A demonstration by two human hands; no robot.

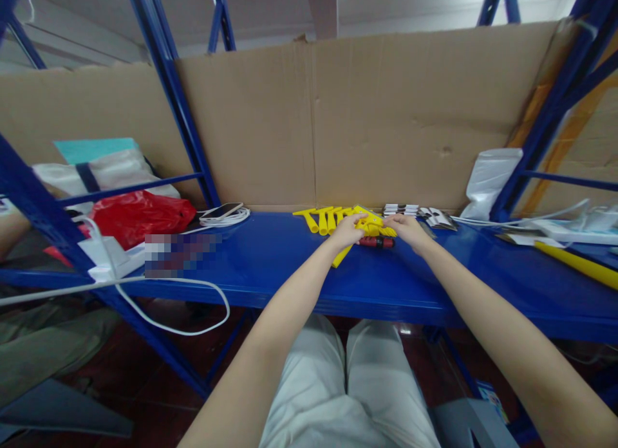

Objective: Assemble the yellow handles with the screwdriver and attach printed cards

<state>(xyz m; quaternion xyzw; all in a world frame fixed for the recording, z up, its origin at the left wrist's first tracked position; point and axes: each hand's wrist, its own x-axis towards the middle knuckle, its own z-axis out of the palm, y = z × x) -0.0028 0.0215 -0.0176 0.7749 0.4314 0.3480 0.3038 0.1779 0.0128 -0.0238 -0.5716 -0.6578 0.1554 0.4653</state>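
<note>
My left hand (348, 230) is closed around a yellow plastic scraper-like tool (340, 257), whose handle sticks out below the fingers toward me. My right hand (406, 230) is opposite it, with its fingertips pinched at the right end of the yellow parts; what lies between them is too small to make out. Under the hands rests a red and black cylindrical tool (377, 242), perhaps a screwdriver. Just left of my left hand, several similar yellow T-shaped tools (322, 221) lie in a row. Some loose yellow pieces (371, 229) are bunched between both hands.
White and black small packets (437, 219) lie behind my right hand. A phone (221, 211) and coiled white cable (232, 216) are at the back left, near a red bag (142, 216). Cardboard (386, 120) walls the blue shelf (270, 261). A person's arm (12, 232) shows far left.
</note>
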